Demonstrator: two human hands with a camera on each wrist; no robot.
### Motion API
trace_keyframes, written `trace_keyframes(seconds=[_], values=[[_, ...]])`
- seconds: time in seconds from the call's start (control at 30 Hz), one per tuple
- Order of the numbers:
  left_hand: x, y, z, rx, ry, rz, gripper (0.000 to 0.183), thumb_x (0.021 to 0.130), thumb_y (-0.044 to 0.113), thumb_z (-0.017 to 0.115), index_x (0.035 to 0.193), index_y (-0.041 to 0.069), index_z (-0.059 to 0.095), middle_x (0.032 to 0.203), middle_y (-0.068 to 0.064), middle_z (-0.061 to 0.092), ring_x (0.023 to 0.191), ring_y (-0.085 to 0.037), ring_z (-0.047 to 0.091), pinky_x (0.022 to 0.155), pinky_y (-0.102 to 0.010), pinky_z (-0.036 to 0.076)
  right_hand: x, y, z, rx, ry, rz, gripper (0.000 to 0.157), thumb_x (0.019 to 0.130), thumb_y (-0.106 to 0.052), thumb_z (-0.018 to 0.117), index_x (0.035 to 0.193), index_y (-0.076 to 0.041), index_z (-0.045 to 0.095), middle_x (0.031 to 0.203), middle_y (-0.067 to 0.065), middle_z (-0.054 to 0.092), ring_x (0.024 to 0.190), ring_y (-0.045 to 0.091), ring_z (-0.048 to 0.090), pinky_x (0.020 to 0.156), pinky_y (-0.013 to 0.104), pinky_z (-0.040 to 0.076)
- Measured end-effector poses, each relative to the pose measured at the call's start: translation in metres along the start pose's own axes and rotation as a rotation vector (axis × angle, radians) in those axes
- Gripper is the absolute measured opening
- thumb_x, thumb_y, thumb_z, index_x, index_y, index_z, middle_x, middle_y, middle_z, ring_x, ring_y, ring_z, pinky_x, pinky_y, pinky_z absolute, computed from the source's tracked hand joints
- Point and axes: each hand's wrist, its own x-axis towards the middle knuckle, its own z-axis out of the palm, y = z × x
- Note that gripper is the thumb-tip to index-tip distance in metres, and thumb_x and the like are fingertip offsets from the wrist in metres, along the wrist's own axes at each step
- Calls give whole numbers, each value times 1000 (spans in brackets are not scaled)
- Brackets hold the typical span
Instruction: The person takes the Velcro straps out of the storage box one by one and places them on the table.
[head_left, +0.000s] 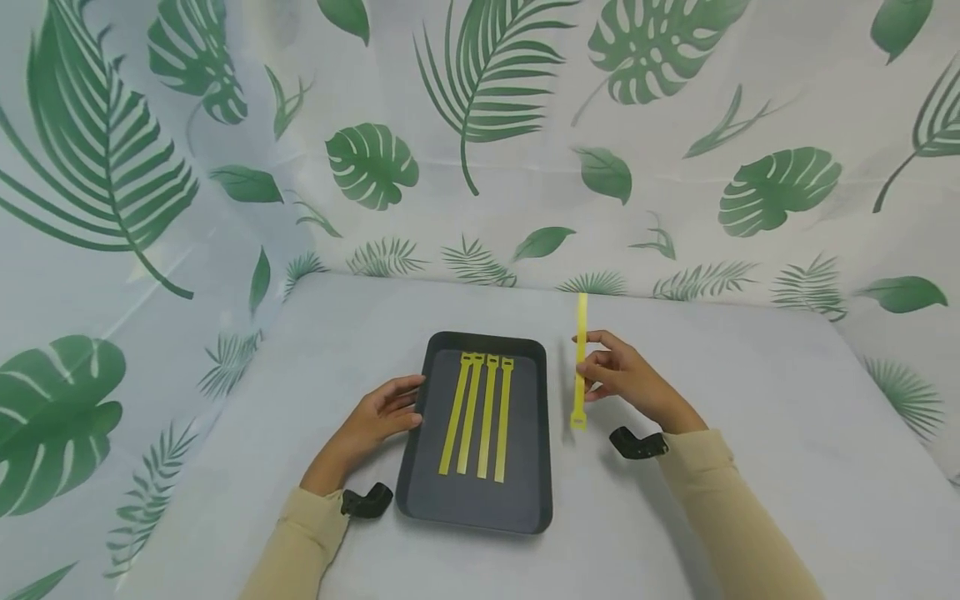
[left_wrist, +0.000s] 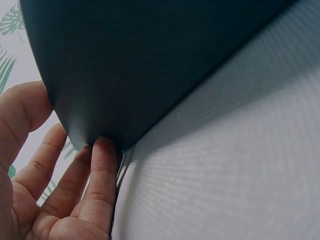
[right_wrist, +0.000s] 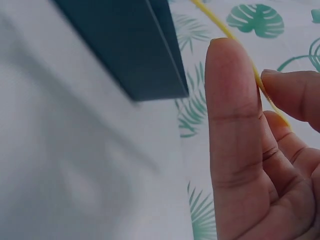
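My right hand [head_left: 626, 377] pinches a yellow cable tie [head_left: 581, 321] between thumb and fingers. It is held upright above the table, right of a dark grey tray [head_left: 480, 510], with its slotted head pointing down. In the right wrist view the tie [right_wrist: 215, 19] shows edge-on as a thin curved strip. Several matching yellow cable ties [head_left: 487, 417] lie side by side in the tray, heads at the far end. My left hand [head_left: 378, 415] touches the tray's left outer wall; its fingertips rest against the wall [left_wrist: 100, 100] in the left wrist view.
A white-covered table [head_left: 750, 400] lies under the tray. Behind it and on the left hangs a white cloth [head_left: 525, 208] printed with green leaves. Each wrist wears a black camera mount, one on the left [head_left: 367, 502] and one on the right [head_left: 637, 444].
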Motion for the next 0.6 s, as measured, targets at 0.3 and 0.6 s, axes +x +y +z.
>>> trace_keyframes(seconds=[0.3,0.6], values=[[-2,0,0,-5,1,-17,69,102,8,75,161,-5,42,167,-29,40,153,-48,40,109,-30,54,-21,12,-7,11,11,9,49,110,-2,58,151,12,36,94,11,67,82,17,68,75,34,66],[0,0,2,-14,1,-25,69,102,6,74,162,-5,42,168,-28,39,154,-48,40,108,-26,53,-39,22,-8,32,13,41,51,109,-2,59,151,13,35,94,10,65,81,16,67,75,34,66]])
